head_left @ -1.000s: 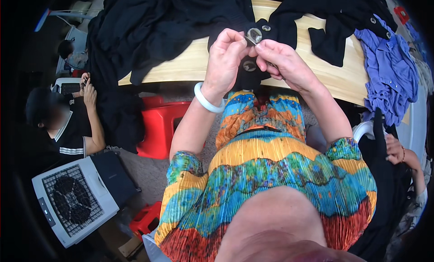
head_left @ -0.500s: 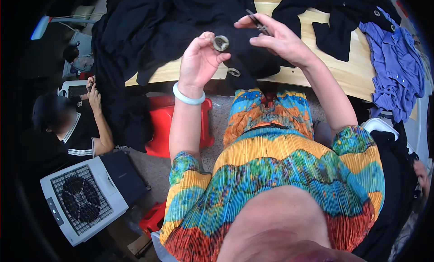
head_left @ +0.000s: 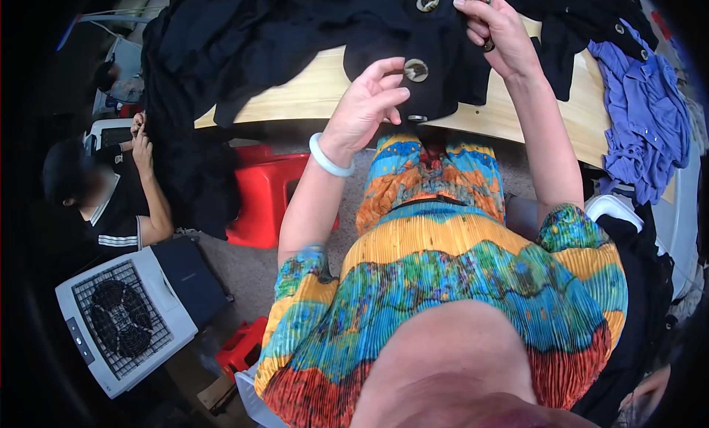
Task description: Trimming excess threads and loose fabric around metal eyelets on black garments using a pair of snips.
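Observation:
My left hand (head_left: 365, 107), a pale bangle (head_left: 330, 156) on its wrist, has its fingers apart over the table's near edge. Its fingertips are beside a large marbled button (head_left: 416, 70) on a black garment (head_left: 436, 88). A second round button (head_left: 427, 1) shows farther up the cloth, and another one (head_left: 418, 118) is seen edge-on at the hem. Farther off to the right, my right hand (head_left: 504, 40) is closed around small dark thread snips (head_left: 486, 42). The snips' blades are partly cut off by the picture's top edge.
Black garments cover much of the wooden table (head_left: 295, 88). A purple garment (head_left: 642, 110) hangs over its right end. Below are a red stool (head_left: 262, 199) and an air cooler (head_left: 125, 317). At the left, a co-worker (head_left: 122, 206) sits with raised hands.
My left hand has moved right and let go of the button it was pinching, its fingers now apart. My right hand has moved up and right with the snips, now turned more upright.

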The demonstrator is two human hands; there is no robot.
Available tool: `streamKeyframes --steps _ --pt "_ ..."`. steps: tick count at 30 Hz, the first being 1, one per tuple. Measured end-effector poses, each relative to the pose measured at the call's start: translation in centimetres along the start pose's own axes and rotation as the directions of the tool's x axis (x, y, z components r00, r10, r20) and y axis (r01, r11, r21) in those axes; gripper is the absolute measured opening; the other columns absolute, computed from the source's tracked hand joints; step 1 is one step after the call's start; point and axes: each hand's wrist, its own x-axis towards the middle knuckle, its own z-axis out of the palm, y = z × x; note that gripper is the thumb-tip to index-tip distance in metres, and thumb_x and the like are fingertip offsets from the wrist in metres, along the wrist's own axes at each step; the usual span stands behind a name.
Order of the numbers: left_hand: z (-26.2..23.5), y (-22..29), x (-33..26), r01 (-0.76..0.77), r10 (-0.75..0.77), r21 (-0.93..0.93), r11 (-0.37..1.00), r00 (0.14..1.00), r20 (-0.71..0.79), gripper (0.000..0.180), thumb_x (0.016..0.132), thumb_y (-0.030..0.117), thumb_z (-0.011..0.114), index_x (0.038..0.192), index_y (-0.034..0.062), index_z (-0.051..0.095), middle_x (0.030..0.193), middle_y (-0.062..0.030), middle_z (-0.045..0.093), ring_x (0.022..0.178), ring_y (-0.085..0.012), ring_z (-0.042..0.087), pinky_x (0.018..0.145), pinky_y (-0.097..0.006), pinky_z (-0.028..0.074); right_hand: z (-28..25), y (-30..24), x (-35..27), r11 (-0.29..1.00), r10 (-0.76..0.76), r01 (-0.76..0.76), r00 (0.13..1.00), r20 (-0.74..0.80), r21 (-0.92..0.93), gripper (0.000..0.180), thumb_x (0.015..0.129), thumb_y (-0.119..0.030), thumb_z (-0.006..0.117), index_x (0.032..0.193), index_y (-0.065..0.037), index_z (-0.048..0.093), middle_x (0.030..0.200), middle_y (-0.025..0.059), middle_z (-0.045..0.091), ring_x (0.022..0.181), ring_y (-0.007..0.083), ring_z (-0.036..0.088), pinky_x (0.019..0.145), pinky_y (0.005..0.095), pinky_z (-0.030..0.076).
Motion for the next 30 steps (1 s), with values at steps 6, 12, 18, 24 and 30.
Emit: streamKeyframes --steps 6,12,18,24,30 --pt "1.2 1.5 0.1 -0.129 0.129 0.218 0.967 0.992 0.016 0.057 0.074 -0.003 0.058 0.125 0.0034 0.035 0.098 -0.0068 0.057 0.068 -0.0038 0.052 0.047 -0.012 0.041 -3.1 1.8 0.8 0.997 -0.003 0.003 1.000 0.001 -0.080 0.022 0.077 -0.010 0.059 0.098 -0.006 0.050 0.069 -0.0049 0.047 0.045 0.0007 0.036 0.040 0.0149 0.027" --pt "1.1 2.7 0.2 -0.189 0.186 0.253 0.949 0.982 0.034 0.047 0.074 -0.003 0.057 0.119 0.0025 0.043 0.096 -0.0057 0.059 0.067 -0.0034 0.052 0.050 -0.014 0.042 -2.7 2.7 -0.5 0.856 -0.122 0.112 0.992 0.013 -0.505 0.025 0.079 -0.013 0.057 0.102 -0.005 0.051 0.083 -0.0029 0.056 0.051 -0.0012 0.036 0.043 0.0149 0.025" --pt "1.4 2.7 0.5 -0.170 0.168 0.292 0.941 0.985 0.033 0.043 0.075 -0.003 0.056 0.116 0.0021 0.046 0.096 -0.0044 0.059 0.068 -0.0030 0.052 0.052 -0.014 0.042 -1.4 2.0 -2.0 0.831 -0.158 0.357 0.886 0.435 -0.426 0.039 0.077 -0.009 0.055 0.115 -0.004 0.045 0.109 0.0032 0.053 0.079 0.0026 0.049 0.067 0.0137 0.036" --pt "1.8 2.3 0.4 -0.208 0.212 0.346 0.915 0.977 0.025 0.043 0.075 -0.003 0.058 0.116 0.0012 0.046 0.097 -0.0053 0.058 0.074 -0.0048 0.053 0.056 -0.016 0.044 -0.7 2.4 -3.3 0.909 0.113 0.003 0.961 0.253 -0.418 0.042 0.073 -0.007 0.060 0.113 -0.006 0.047 0.097 -0.0002 0.057 0.063 0.0001 0.047 0.049 0.0133 0.033" --pt "2.3 1.1 0.7 -0.314 0.342 0.356 0.880 0.939 -0.017 0.034 0.076 0.000 0.060 0.108 0.0024 0.053 0.094 -0.0030 0.057 0.074 -0.0052 0.054 0.056 -0.015 0.044 -0.6 3.1 -3.5 0.953 0.041 0.020 0.980 0.196 -0.303 0.039 0.071 -0.007 0.063 0.106 -0.004 0.049 0.088 -0.0016 0.057 0.054 -0.0009 0.041 0.046 0.0134 0.031"
